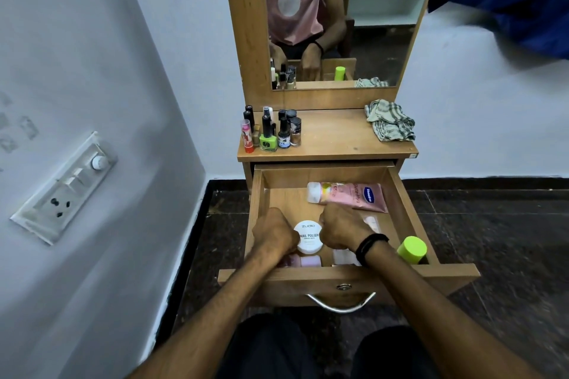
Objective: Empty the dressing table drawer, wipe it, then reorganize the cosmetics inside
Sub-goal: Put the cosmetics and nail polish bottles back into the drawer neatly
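Wooden drawer [323, 175] stands open; emptying seems underway. Left grip [274, 232] and right grip [341, 231], both curled, flank the tub [308, 237] near the drawer's front edge; what they hold cannot be told. Next: lift the tub onto the tabletop [332, 135].

The drawer [338, 283] is pulled open. The left hand [274, 232] and the right hand [340, 231] are held inside it with fingers curled down. What is gripped cannot be seen. A white round tub [308, 238] is seen between them. A pink tube [351, 195] is laid at the drawer's back. Above the drawer, small bottles [271, 132] and a checked cloth [389, 120] are kept on the worktop [332, 138].
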